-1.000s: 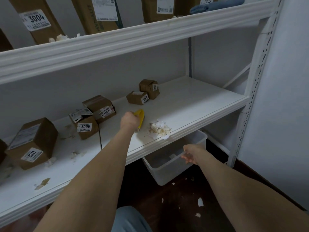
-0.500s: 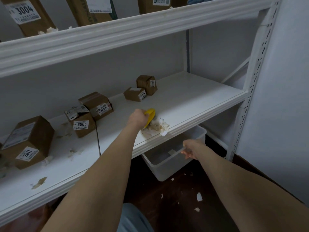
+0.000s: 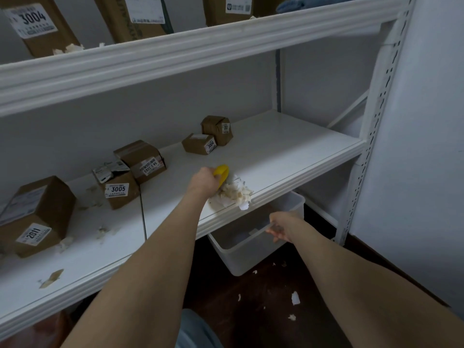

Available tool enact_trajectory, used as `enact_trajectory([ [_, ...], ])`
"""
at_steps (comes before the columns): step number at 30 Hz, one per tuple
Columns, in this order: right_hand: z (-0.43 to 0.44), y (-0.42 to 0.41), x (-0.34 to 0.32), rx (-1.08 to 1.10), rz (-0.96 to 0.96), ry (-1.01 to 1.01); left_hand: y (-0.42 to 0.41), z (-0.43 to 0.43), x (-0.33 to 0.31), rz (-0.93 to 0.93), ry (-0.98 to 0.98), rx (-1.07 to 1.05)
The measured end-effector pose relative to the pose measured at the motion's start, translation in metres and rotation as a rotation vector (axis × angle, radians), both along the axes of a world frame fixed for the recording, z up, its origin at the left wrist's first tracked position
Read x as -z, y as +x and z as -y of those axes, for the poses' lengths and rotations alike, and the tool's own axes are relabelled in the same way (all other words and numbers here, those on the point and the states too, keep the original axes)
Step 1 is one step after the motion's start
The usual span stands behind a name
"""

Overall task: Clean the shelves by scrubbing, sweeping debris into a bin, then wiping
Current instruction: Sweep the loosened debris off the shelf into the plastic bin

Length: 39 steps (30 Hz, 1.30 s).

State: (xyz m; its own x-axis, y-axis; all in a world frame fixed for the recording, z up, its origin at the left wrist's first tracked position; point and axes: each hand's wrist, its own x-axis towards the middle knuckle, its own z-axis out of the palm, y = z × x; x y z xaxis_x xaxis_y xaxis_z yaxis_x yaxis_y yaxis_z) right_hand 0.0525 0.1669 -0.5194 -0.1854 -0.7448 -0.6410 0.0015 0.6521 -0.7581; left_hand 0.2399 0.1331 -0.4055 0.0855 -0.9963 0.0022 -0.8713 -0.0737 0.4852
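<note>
one brush (image 3: pixel 222 173), one bin (image 3: pixel 251 249), one pile (image 3: pixel 234 194) of torn paper debris. five boxes (image 3: pixel 118 189) stand on the shelf (image 3: pixel 288 151), all along its back and left part. three more boxes show on the upper shelf (image 3: pixel 175 49), with one blue cloth (image 3: pixel 293 5) at its right end.

the left hand (image 3: pixel 204 180) is clenched around the yellow brush, near the front edge of the shelf, about at its middle. the long axis of the brush runs roughly from the front edge toward the back, and its working side faces right, against the pile. the pile lies just at the front edge, and one white piece hangs over it.

the bin is below the shelf, under the pile, and its near part sticks out past the front edge. the right hand (image 3: pixel 280 226) grasps the near rim of the bin, fingers curled over it.

from the pile to the right end, the shelf is bare. on the left part, small scraps (image 3: pixel 51 278) lie between the boxes and the front edge. a few scraps are also on the dark floor (image 3: pixel 251 310) beside the bin.
</note>
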Motion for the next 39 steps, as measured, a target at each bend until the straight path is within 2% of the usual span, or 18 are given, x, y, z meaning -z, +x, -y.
enact_trajectory([
  [8, -0.004, 0.005, 0.0, 0.033, 0.061, -0.007, -0.014, -0.011, 0.001, 0.048, 0.044, 0.178],
  [12, -0.007, 0.005, -0.002, 0.005, 0.056, -0.027, 0.001, -0.006, -0.006, 0.029, -0.057, 0.054],
  [16, -0.009, 0.001, -0.004, -0.004, 0.067, -0.015, 0.018, -0.006, -0.002, 0.033, -0.032, -0.091],
  [27, -0.014, 0.002, -0.016, -0.045, 0.017, 0.012, -0.016, -0.024, -0.017, -0.179, 0.088, 0.132],
  [29, -0.013, 0.001, -0.018, -0.064, 0.03, 0.008, -0.01, -0.02, -0.022, -0.163, 0.039, 0.116],
  [32, -0.011, 0.001, -0.016, -0.052, 0.015, -0.006, 0.006, -0.011, -0.018, -0.1, -0.053, -0.045],
  [34, -0.009, 0.001, -0.013, -0.042, 0.002, -0.007, 0.011, -0.01, -0.01, -0.062, -0.043, -0.115],
  [39, 0.0, 0.0, -0.007, -0.042, 0.031, 0.002, -0.011, -0.017, -0.006, -0.143, 0.008, -0.016],
])
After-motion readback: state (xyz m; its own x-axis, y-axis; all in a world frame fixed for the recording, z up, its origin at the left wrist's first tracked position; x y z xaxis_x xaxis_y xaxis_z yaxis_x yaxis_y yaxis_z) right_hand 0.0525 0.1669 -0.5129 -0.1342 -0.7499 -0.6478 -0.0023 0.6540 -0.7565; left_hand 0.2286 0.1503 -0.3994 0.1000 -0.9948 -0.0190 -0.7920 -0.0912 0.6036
